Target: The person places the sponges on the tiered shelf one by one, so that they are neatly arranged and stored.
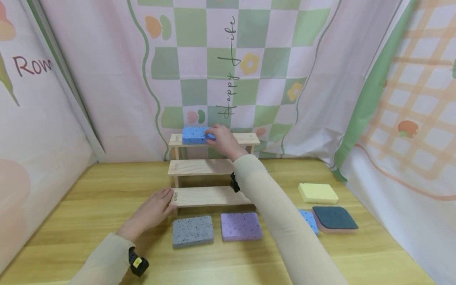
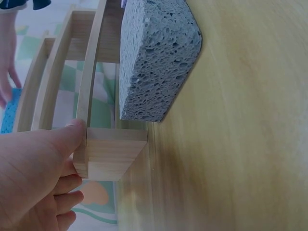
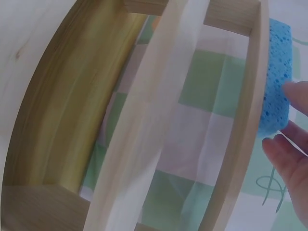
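A blue speckled sponge [image 1: 194,135] lies on the top tier of a three-tier wooden rack [image 1: 201,196], towards its left end. My right hand [image 1: 224,141] pinches the sponge's right end between thumb and fingers, as the right wrist view [image 3: 276,72] also shows. At the lowest tier's left end, my left hand [image 1: 151,211] grips the rack, thumb on the board and fingers curled beneath it in the left wrist view. On the table in front of the rack lie a grey sponge [image 1: 193,232] and a purple sponge [image 1: 241,227]. My right forearm hides the rack's lower right side.
To the right on the wooden table [image 1: 107,186] are a yellow sponge [image 1: 318,194], a dark green-topped pink sponge [image 1: 335,217] and another blue sponge [image 1: 309,221], partly behind my right sleeve. A patterned curtain [image 1: 278,31] hangs close behind the rack.
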A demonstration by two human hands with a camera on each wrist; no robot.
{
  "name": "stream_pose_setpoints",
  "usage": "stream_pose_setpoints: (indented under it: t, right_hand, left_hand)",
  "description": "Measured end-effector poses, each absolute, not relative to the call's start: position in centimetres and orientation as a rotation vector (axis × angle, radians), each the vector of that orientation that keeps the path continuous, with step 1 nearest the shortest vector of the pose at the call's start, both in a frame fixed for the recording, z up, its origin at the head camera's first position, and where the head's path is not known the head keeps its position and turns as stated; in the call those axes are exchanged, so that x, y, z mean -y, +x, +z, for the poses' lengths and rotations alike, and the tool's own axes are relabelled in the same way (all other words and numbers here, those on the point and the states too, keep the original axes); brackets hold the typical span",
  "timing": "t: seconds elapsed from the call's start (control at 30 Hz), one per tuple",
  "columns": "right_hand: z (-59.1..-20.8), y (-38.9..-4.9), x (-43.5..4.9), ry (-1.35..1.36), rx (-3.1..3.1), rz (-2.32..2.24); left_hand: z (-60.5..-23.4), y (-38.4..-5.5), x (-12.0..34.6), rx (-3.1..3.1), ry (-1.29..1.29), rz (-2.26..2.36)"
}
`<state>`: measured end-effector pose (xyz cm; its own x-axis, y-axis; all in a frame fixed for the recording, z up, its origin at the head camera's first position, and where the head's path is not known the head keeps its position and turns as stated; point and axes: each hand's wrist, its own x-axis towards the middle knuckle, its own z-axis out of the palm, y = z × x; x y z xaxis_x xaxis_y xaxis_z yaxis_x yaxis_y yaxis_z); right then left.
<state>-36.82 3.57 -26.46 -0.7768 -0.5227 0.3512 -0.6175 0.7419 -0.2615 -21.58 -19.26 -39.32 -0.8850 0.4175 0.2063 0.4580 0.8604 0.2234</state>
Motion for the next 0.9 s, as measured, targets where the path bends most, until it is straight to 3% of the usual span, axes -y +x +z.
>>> stream_pose_setpoints:
  t: [0.37, 0.9]
  right_hand:
    - [-25.6, -36.3, -6.8, 0.825, 2.699, 0.801]
    - [-25.0, -35.6, -12.1, 0.843, 2.584, 0.844]
  left_hand:
    - [-39.2, -21.5, 19.3, 2.884, -0.681, -0.406]
    - [-39.3, -21.5, 19.3, 2.881, -0.686, -0.401]
